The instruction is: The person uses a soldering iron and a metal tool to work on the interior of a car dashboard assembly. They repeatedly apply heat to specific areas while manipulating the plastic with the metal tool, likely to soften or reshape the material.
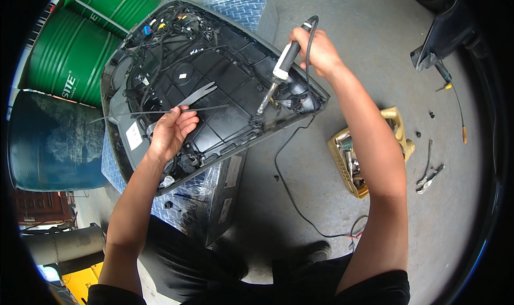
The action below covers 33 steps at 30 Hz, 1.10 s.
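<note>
A black car door panel (214, 120) lies with its ribbed, wired inner side up. My left hand (172, 131) is closed, pinching a thin black plastic rod (211, 108) that runs across the panel. Wrapped in my right hand (320, 52) is a hot-air welding gun (282, 67) with a black and white handle. Its metal barrel (266, 97) slants down toward the panel's near right edge; whether the tip touches cannot be told. A grey forked trim tool (199, 95) shows just beyond my left fingers.
Beneath the panel stands a wrapped, blue-patterned box (249, 8). The gun's black cable (284, 182) trails over the floor. At right are a yellow tool crate (342, 168), locking pliers (430, 177) and a screwdriver (464, 135). Green drums (67, 53) and a dark blue drum (53, 139) stand left.
</note>
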Each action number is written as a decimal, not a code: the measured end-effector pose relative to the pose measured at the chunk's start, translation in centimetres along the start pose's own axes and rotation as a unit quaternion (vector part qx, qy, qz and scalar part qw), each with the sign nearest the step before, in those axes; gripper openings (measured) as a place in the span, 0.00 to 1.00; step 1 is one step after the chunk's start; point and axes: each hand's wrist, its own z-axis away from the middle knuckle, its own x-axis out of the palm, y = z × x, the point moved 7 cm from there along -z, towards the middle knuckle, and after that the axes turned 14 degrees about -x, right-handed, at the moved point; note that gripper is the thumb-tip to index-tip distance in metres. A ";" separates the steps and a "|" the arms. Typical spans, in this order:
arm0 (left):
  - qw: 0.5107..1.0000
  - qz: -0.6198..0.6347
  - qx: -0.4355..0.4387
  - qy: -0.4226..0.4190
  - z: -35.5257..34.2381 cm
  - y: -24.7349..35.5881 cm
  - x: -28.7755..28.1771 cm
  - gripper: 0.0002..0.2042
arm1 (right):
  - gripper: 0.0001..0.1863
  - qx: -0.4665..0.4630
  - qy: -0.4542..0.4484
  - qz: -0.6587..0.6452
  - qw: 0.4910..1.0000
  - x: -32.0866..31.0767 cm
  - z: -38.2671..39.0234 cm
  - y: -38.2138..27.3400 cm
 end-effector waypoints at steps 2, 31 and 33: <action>1.000 0.001 0.000 0.001 0.0 -0.1 -0.1 0.14 | 0.19 0.000 -0.005 0.003 1.000 -0.3 -0.4 0.4; 0.999 0.003 0.012 -0.051 -2.0 -0.5 -4.7 0.16 | 0.16 -0.170 0.089 -0.062 0.979 -2.0 1.3 -4.0; 0.994 0.001 0.012 -0.106 -3.9 1.7 -7.0 0.17 | 0.16 -0.165 0.117 -0.012 0.979 -3.3 1.9 -5.3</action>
